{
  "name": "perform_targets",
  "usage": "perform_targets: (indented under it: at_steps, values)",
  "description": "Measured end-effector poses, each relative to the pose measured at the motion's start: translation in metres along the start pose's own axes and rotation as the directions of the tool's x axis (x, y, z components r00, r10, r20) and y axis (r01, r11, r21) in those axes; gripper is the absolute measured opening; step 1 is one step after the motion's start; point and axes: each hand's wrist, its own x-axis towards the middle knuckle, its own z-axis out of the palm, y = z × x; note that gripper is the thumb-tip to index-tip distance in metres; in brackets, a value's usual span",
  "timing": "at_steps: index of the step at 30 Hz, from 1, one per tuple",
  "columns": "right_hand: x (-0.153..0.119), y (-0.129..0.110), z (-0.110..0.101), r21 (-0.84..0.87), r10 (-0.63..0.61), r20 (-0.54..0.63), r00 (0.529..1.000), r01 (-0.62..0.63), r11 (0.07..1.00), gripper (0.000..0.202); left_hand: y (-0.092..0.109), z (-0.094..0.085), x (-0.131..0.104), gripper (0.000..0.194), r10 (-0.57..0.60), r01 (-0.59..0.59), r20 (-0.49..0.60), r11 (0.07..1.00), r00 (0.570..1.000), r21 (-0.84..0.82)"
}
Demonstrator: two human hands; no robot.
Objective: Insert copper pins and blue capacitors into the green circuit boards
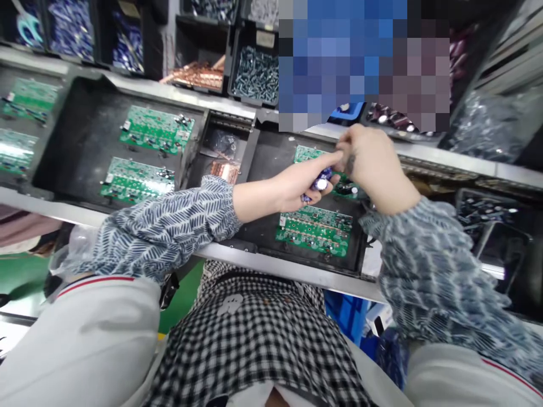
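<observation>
Several blue cylindrical components (pixel 323 180) with silvery ends are in my left hand (pixel 299 182), its fingers curled round them. My right hand (pixel 368 164) meets the left fingertips above the upper right green circuit board (pixel 307 152); its fingers are pinched together, and what they hold is too small or hidden to make out. Both hands partly cover that board. Below them, a second green circuit board (pixel 314 230) lies flat in the black tray (pixel 265 164), touched by neither hand.
Another black tray (pixel 80 152) at the left holds two green boards (pixel 156 129). Behind stand bins of blue parts (pixel 71 28), copper-coloured strips (pixel 197 74) and screws (pixel 255 73). A metal rail (pixel 271 265) runs along the front. Clear plastic bags (pixel 487 127) lie at the right.
</observation>
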Motion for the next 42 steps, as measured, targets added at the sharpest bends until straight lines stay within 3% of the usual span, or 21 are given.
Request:
perform_targets:
  at_steps: [3, 5, 7, 10, 14, 16, 19, 23, 26, 30, 36, 42]
  values:
    - [0.005, 0.001, -0.011, 0.012, 0.117, -0.043, 0.992, -0.117, 0.993, 0.031, -0.007, 0.001, 0.008, 0.030, 0.037, -0.037, -0.033, 0.999, 0.999, -0.022]
    - [-0.018, 0.004, -0.016, 0.084, 0.024, -0.199, 0.980, -0.008, 0.996, 0.034, -0.012, 0.000, 0.013, 0.029, 0.054, -0.055, -0.047, 0.998, 0.997, -0.017]
    - [-0.053, 0.005, -0.017, 0.196, -0.147, -0.365, 0.919, 0.231, 0.953, 0.033, -0.018, 0.001, 0.017, 0.028, 0.068, -0.068, -0.031, 0.998, 0.997, 0.006]
    - [-0.106, 0.001, -0.013, 0.214, -0.348, -0.353, 0.869, 0.437, 0.874, 0.031, -0.030, 0.005, 0.020, 0.028, 0.089, -0.090, 0.032, 0.996, 0.995, 0.023]
    - [-0.137, 0.011, -0.007, 0.182, -0.400, -0.367, 0.839, 0.487, 0.854, 0.016, -0.044, 0.009, 0.023, 0.030, -0.004, -0.004, 0.086, 0.995, 0.996, 0.098]
    - [-0.134, 0.031, -0.005, 0.194, -0.355, -0.430, 0.830, 0.469, 0.862, 0.013, -0.046, 0.008, 0.025, 0.034, -0.132, 0.115, 0.095, 0.979, 0.987, 0.171]
    - [-0.118, 0.070, 0.002, 0.130, -0.240, -0.482, 0.843, 0.340, 0.931, 0.013, -0.046, 0.004, 0.027, 0.041, -0.283, 0.256, 0.104, 0.943, 0.954, 0.213]
    - [-0.095, 0.100, 0.018, -0.028, -0.265, -0.288, 0.920, 0.269, 0.963, 0.025, -0.045, 0.001, 0.028, 0.047, -0.378, 0.346, 0.154, 0.916, 0.913, 0.201]
    - [-0.087, 0.100, 0.023, -0.035, -0.203, -0.178, 0.963, 0.200, 0.979, 0.035, -0.045, 0.001, 0.030, 0.047, -0.413, 0.378, 0.154, 0.901, 0.897, 0.216]
    - [-0.084, 0.099, 0.019, 0.008, -0.178, -0.101, 0.979, 0.180, 0.984, 0.037, -0.046, 0.000, 0.032, 0.049, -0.395, 0.345, 0.149, 0.897, 0.907, 0.276]
    - [-0.080, 0.103, 0.018, -0.029, -0.230, -0.071, 0.971, 0.228, 0.973, 0.038, -0.048, -0.001, 0.035, 0.053, -0.385, 0.339, 0.084, 0.881, 0.919, 0.329]
    - [-0.080, 0.094, 0.021, -0.087, -0.223, -0.083, 0.971, 0.216, 0.972, 0.040, -0.050, -0.003, 0.035, 0.056, -0.381, 0.324, 0.085, 0.867, 0.921, 0.379]
